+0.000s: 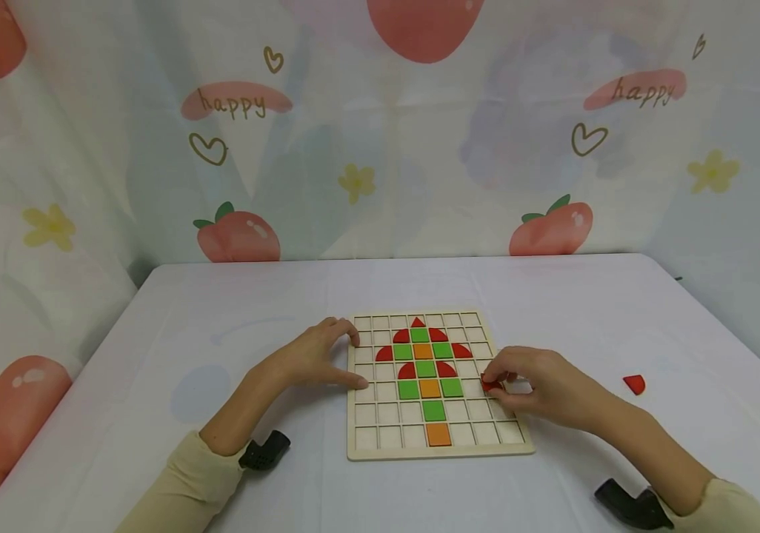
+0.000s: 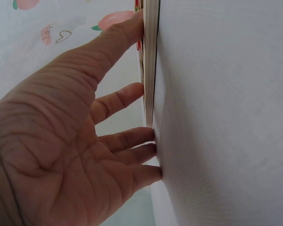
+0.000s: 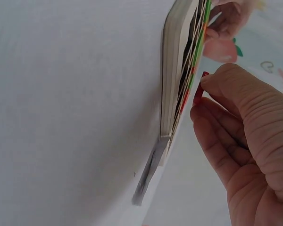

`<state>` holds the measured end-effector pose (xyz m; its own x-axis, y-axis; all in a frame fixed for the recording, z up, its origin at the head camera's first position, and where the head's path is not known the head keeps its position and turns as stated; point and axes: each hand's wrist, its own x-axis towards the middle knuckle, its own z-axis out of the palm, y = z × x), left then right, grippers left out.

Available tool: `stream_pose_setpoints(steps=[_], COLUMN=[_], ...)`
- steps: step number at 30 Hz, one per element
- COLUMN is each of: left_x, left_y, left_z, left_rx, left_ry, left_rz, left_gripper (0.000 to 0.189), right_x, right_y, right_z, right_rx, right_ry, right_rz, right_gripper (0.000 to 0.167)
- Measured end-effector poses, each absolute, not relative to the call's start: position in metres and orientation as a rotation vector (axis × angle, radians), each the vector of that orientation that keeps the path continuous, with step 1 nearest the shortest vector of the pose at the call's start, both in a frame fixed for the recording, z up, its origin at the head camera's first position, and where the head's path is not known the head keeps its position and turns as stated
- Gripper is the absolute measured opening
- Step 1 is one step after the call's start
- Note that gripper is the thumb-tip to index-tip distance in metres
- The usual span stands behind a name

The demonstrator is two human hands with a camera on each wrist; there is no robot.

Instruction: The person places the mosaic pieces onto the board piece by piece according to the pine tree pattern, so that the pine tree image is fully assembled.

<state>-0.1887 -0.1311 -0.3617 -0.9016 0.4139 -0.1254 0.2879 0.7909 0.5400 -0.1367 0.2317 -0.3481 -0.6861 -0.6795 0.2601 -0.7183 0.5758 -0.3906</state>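
A wooden grid board (image 1: 380,438) lies on the table, with green, orange and red pieces set in its cells in a tree-like figure. At the board's left edge, my left hand (image 1: 310,359) rests with thumb and index finger touching its face, fingers spread and fairly straight. In the left wrist view, the other fingertips (image 2: 150,134) reach down to the tablecloth beside the edge. My right hand (image 1: 550,386) pinches a small red tile (image 3: 198,94) between thumb and fingers, just above the right side of the board. Most of that tile is hidden by the fingers.
One more red tile (image 1: 635,384), rounded on one side, lies on the white tablecloth (image 1: 593,311) right of the right hand. Black wrist devices (image 1: 265,451) sit at both cuffs. A printed curtain (image 1: 393,215) hangs behind the table's far edge.
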Motion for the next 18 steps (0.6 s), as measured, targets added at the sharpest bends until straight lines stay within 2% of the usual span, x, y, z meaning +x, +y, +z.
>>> stream_pose_setpoints(steps=[18], left_x=[-0.187], left_y=[-0.129], left_z=[-0.358], left_rx=[0.529], left_ry=[2.746], left_rz=[0.766], left_gripper=[0.056], right_x=[-0.141], right_y=[0.214], right_z=[-0.356], right_rx=[1.26], right_ry=[-2.753], right_rz=[0.701], right_gripper=[0.019])
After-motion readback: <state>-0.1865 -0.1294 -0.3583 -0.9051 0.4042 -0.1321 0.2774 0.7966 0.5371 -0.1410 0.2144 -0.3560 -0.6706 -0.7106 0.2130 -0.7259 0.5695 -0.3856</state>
